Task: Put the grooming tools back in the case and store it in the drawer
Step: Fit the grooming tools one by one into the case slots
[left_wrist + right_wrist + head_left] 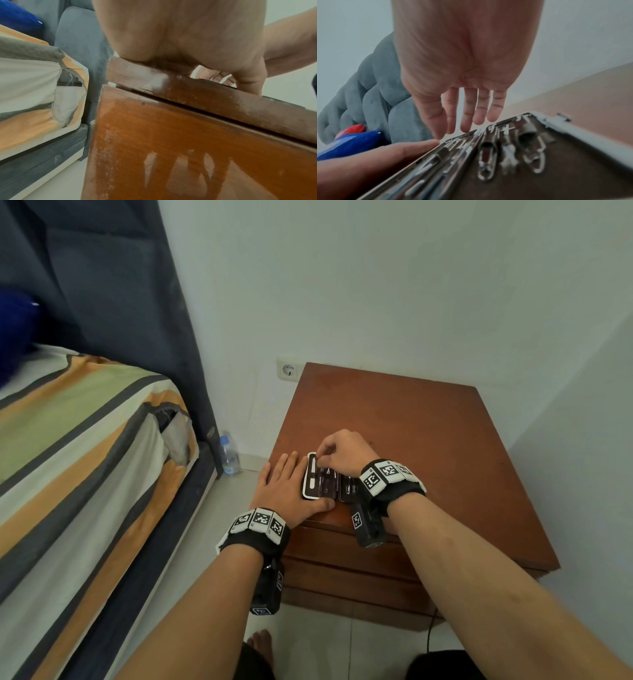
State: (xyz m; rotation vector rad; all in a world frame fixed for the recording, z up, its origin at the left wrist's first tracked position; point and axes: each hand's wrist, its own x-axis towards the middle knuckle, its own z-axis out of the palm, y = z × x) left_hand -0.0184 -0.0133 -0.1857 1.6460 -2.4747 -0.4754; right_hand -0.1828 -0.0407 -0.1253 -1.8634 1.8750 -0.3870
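Observation:
The grooming case (pixel 325 484) lies open near the front left corner of the wooden nightstand (pixel 411 419), its brown lining (pixel 573 175) holding metal clippers (pixel 488 155) and several thin tools. My left hand (pixel 291 474) lies flat on the top against the case's left edge, thumb along its front edge. My right hand (pixel 318 457) hovers over the case, thumb and forefinger tips (pixel 436 135) meeting at the far end of a white-handled tool (pixel 311 474) in the leftmost slot. The drawer fronts (pixel 342 546) below are closed.
A bed with a striped sheet (pixel 85 440) stands close on the left, with a narrow strip of floor between. A water bottle (pixel 228 455) stands on the floor by the wall. A wall socket (pixel 288 369) sits behind the nightstand. My foot (pixel 262 645) is by its base.

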